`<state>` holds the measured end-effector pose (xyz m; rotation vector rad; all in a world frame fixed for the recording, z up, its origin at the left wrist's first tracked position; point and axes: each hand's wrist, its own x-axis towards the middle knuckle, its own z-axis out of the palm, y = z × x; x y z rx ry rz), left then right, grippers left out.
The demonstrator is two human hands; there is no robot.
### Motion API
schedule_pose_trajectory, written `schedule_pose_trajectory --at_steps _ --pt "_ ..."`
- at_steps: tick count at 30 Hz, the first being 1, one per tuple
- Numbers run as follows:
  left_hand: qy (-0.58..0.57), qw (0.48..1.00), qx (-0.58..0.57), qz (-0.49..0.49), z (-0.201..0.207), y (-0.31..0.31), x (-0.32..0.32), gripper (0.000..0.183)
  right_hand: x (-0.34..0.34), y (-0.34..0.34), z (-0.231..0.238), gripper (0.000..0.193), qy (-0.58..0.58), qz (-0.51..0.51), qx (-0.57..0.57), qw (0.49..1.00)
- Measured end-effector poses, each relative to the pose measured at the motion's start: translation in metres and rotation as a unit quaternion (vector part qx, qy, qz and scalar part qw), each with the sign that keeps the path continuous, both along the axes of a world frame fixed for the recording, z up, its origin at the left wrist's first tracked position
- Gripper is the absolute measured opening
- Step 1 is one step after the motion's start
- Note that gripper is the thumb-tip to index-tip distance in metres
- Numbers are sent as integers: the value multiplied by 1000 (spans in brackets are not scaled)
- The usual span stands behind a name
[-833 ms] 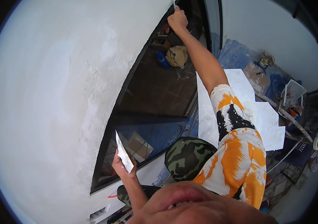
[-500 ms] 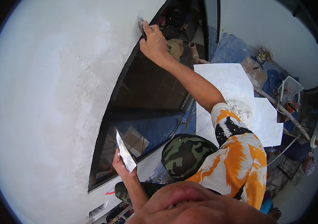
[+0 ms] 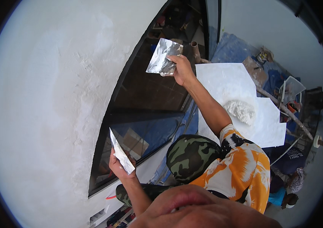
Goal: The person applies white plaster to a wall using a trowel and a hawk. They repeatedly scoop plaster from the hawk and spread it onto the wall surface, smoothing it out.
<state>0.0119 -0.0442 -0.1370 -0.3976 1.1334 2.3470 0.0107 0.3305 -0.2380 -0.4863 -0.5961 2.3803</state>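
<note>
My right hand (image 3: 184, 69) is closed around a flat, shiny metal putty blade (image 3: 164, 57), its broad face turned up, in front of the dark window pane. Lower down, my left hand (image 3: 120, 166) grips a second metal putty blade (image 3: 119, 152), seen almost edge-on with white putty along it. To the left stands the white wall (image 3: 47, 98), with rough, patchy filler near the window's black frame (image 3: 110, 104). A mound of white putty (image 3: 240, 111) lies on a white board (image 3: 222, 81) right of my right forearm. Neither blade touches the wall.
Scaffold-like poles (image 3: 299, 123) run beside the board. Blue sheeting (image 3: 231, 49) covers the floor at the far right, with a white plastic bin (image 3: 293, 91) nearby. A co-worker in dark clothing (image 3: 288, 161) is below at the right. My camouflage-covered knee (image 3: 191, 157) juts toward the board.
My right hand has come away from the wall by the window's upper edge, moving right and down, and its blade now shows its flat face. My left hand has shifted slightly left.
</note>
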Motion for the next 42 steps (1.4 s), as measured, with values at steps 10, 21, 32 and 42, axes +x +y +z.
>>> schedule_pose_trajectory --at_steps 10,21,32,42 --pt "31 999 -22 -12 2 -14 9 29 -53 133 10 20 -20 -23 233 972" --pt "48 992 -115 17 -2 -6 11 24 -33 10 36 27 -206 26 482 851" --pt "135 965 -161 -157 57 13 -45 22 69 -120 -61 30 -161 250 3 955" --pt "28 950 122 -287 42 30 -53 25 71 -126 -5 52 -330 21 508 796"
